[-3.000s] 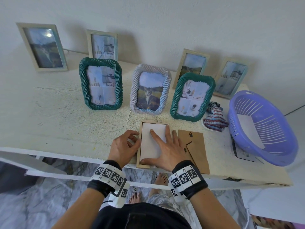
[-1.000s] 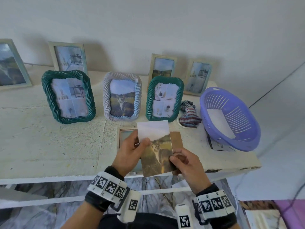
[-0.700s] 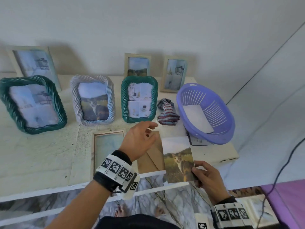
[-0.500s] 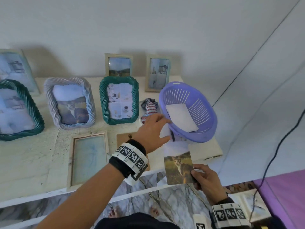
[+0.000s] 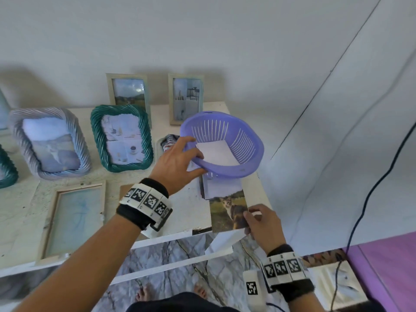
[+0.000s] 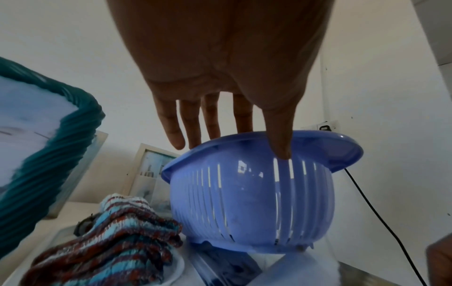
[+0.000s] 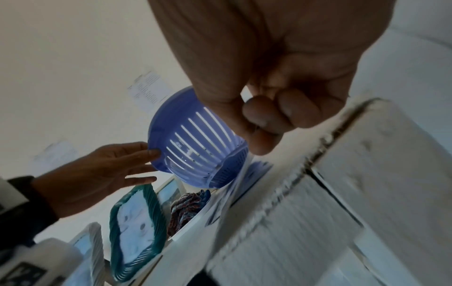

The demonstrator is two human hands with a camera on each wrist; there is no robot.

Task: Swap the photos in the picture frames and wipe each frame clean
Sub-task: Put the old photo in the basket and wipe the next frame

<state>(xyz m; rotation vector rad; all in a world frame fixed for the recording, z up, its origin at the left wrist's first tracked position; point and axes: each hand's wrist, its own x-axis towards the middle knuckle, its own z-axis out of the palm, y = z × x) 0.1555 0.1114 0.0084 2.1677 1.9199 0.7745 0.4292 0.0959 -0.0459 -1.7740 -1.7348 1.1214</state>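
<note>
Head view: the left hand (image 5: 177,163) takes the purple basket (image 5: 234,170) by its near rim, thumb outside the slats and fingers over the lip, tilting it up. The right hand (image 5: 263,224) pinches the cat photo (image 5: 227,210) by its lower right corner, near the bench's (image 5: 184,212) front right corner. To do this well, lift the basket just enough and slide the photo flat beneath. The bench edge is close; the striped cloth (image 5: 168,140) and teal frame (image 5: 121,136) crowd the left.
</note>
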